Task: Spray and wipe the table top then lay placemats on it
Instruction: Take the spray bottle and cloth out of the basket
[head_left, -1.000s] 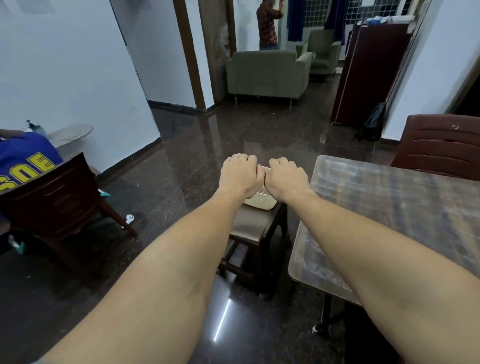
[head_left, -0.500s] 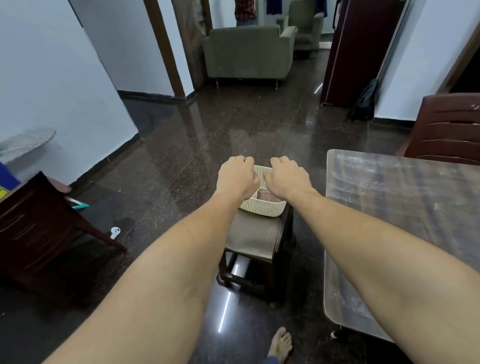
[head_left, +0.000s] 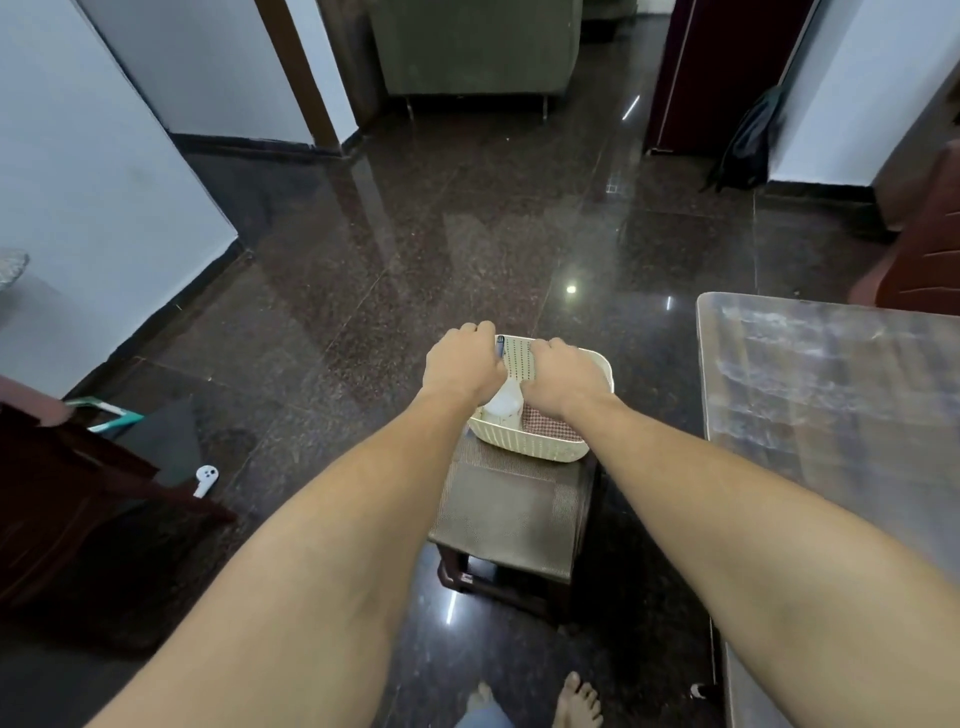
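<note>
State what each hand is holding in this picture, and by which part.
Both hands reach into the cream basket on the stool. The left hand seems closed on the white spray bottle near its top; the right hand's grip is hidden.

Both hands in cream basket (head_left: 540, 451) on stool (head_left: 506, 512): left hand (head_left: 462, 366) on white bottle (head_left: 503, 404), right hand (head_left: 558, 376) over checked cloth (head_left: 550, 428). Bench (head_left: 831, 395) just right of stool.

Your left hand (head_left: 464, 365) covers top of white bottle (head_left: 503, 404) in basket (head_left: 540, 449); fingertips curled under, grip unreadable; your right hand (head_left: 557, 378) hides most of checked cloth (head_left: 550, 427); table (head_left: 831, 395) cut off by right edge; sofa (head_left: 475, 47) cropped at top; your feet (head_left: 576, 701) clipped at bottom edge.
</note>
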